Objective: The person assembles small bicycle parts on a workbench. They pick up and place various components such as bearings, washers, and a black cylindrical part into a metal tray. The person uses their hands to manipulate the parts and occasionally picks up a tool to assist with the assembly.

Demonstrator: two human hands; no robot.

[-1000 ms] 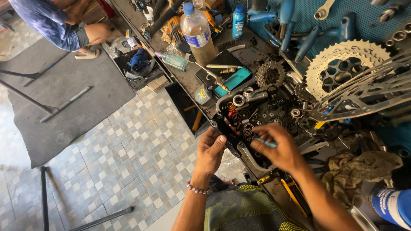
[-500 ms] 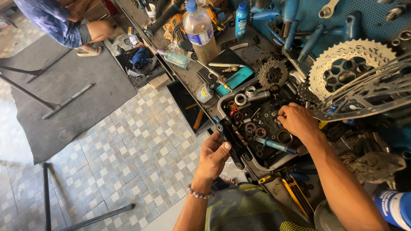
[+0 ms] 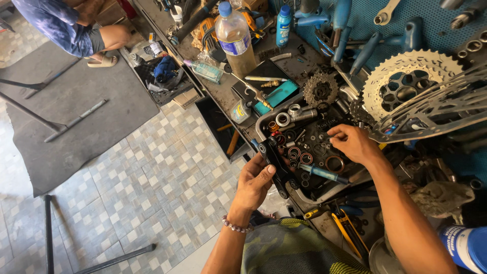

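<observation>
My left hand (image 3: 253,185) grips a black metal link part (image 3: 276,165) with round bearing holes, holding it at the near edge of a black parts tray (image 3: 264,119). My right hand (image 3: 352,142) reaches into the tray, fingertips down among small rings, bearings and bolts; whether it pinches one I cannot see. A blue-handled tool (image 3: 324,173) lies in the tray between my hands. A copper-coloured ring (image 3: 334,164) sits just below my right hand.
The workbench holds a plastic bottle (image 3: 234,38), a small cassette cog (image 3: 321,91), a large silver cassette (image 3: 408,86), blue-handled tools on a blue pegboard (image 3: 365,20) and a blue can (image 3: 469,246). Another person (image 3: 76,30) sits at the upper left by a grey floor mat (image 3: 66,116).
My right hand let go of the blue-handled tool, which now lies in the tray, and moved up and right into the small parts. My left hand keeps holding the black link.
</observation>
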